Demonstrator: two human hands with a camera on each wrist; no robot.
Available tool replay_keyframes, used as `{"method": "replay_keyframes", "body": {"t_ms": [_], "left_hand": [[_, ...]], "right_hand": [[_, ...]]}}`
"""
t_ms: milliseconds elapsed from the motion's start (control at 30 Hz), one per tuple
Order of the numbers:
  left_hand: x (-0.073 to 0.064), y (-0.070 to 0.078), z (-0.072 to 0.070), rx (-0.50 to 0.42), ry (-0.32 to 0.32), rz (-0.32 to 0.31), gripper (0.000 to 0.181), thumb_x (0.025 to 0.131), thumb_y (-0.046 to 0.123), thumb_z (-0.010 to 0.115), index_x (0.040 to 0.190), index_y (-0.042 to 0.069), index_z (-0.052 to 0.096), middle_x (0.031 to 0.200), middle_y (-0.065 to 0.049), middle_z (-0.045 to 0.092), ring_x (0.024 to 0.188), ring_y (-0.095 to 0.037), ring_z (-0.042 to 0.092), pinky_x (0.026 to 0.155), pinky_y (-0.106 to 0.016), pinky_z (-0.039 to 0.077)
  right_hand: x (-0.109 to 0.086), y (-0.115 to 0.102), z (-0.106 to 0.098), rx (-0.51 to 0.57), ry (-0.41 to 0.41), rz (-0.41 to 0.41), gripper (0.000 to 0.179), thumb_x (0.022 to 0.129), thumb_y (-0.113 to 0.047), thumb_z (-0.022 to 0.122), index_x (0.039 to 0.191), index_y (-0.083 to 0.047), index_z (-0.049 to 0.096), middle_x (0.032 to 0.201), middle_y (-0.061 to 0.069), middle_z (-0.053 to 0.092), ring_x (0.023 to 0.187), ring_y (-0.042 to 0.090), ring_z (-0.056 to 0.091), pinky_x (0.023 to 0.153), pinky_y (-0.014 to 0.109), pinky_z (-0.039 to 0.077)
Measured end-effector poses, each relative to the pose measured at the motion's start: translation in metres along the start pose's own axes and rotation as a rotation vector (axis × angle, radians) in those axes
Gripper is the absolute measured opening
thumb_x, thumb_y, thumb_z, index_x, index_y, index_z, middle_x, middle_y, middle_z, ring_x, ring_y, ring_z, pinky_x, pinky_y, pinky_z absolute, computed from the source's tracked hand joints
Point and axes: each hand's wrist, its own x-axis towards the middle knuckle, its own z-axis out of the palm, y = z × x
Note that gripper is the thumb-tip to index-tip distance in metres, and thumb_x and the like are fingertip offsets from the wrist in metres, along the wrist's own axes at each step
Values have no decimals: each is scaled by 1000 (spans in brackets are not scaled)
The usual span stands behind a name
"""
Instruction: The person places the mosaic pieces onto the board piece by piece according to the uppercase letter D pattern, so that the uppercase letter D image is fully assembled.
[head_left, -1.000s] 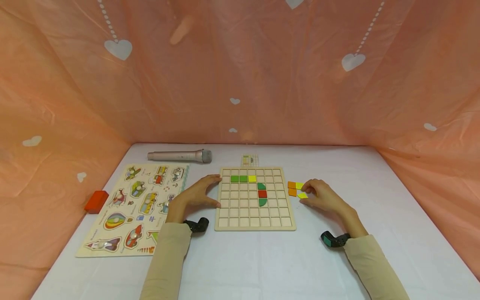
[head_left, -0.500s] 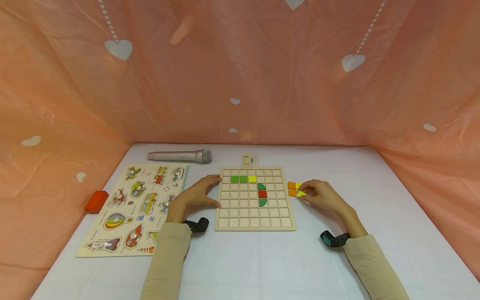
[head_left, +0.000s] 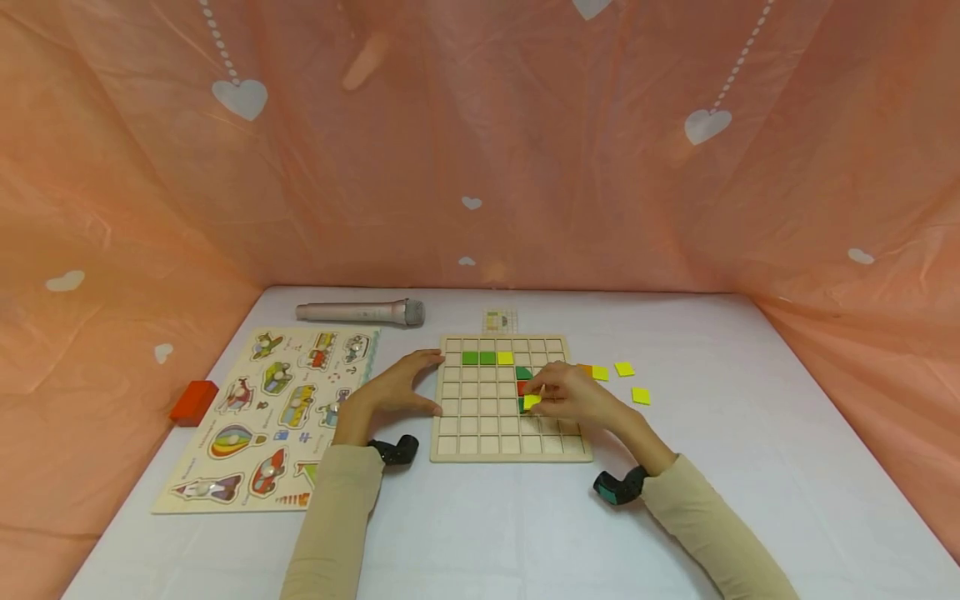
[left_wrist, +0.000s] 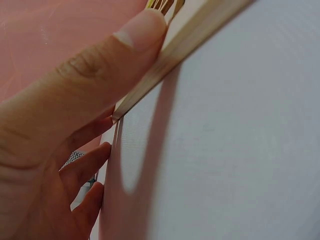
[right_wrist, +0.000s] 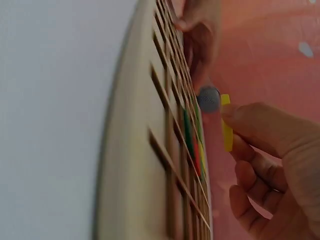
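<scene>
Two-handed: pinches a flat yellow square tile in the right hand, above the pale wooden grid board; touches its left edge with a wide-spread left hand. Could land askew by tilting, or unseat the partly covered red tile by brushing past.

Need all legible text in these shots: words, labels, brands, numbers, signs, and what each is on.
Legible: none.
Puzzle board: small printed labels beside the pictures, too small to read.
Microphone: tiny marking on the body, unreadable.
Small card: too small to tell if it has text.
Grid board, held yellow tile: no lettering visible.
</scene>
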Motion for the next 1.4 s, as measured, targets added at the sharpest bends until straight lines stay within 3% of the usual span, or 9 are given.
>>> {"method": "replay_keyframes", "body": {"t_ms": [167, 300, 833, 1067, 1233, 1400], "left_hand": [[1, 0, 0, -10, -7, -21, 89, 69, 27, 83, 139, -4, 37, 147, -22, 30, 137, -38, 24, 113, -50, 20], [0, 2, 0, -6, -3, -20, 89, 69, 27, 83, 138, -5, 38, 146, -23, 31, 136, -39, 24, 112, -50, 21], [-1, 1, 0, -4, -3, -1, 89, 68, 25, 83, 138, -7, 37, 145, -25, 31, 135, -41, 25, 112, -52, 21], [-1, 2, 0, -1, 2, -3, 88, 68, 26, 83, 137, -7, 38, 144, -25, 32, 135, -41, 26, 112, -52, 22], [0, 1, 0, -1, -2, -9, 89, 69, 27, 83, 138, -6, 38, 145, -24, 31, 135, -40, 25, 112, -51, 22], [0, 1, 0, -7, 1, -16, 89, 69, 27, 83, 138, -5, 37, 146, -24, 31, 136, -40, 24, 112, -51, 21]], "right_hand": [[9, -7, 19, -56, -22, -66, 21, 79, -16, 75, 98, -9, 71, 93, -4, 65, 85, 12, 54, 76, 25, 48], [11, -8, 27, -82, -72, -79, 20, 80, -19, 74, 99, -13, 72, 92, -7, 64, 83, 8, 51, 71, 21, 46], [11, -11, 33, -106, -76, -66, 19, 81, -14, 73, 100, -13, 73, 96, -5, 63, 90, 9, 53, 77, 21, 48], [11, -12, 32, -70, -59, -51, 20, 81, -12, 72, 101, -13, 71, 97, -6, 64, 88, 9, 53, 76, 22, 49], [9, -8, 21, -1, 3, -29, 19, 82, -9, 69, 101, -9, 67, 93, 0, 60, 81, 15, 53, 67, 22, 50], [3, 9, 2, 34, 141, -14, 16, 84, -1, 66, 99, -6, 67, 93, 4, 62, 79, 16, 54, 65, 24, 50]]}}
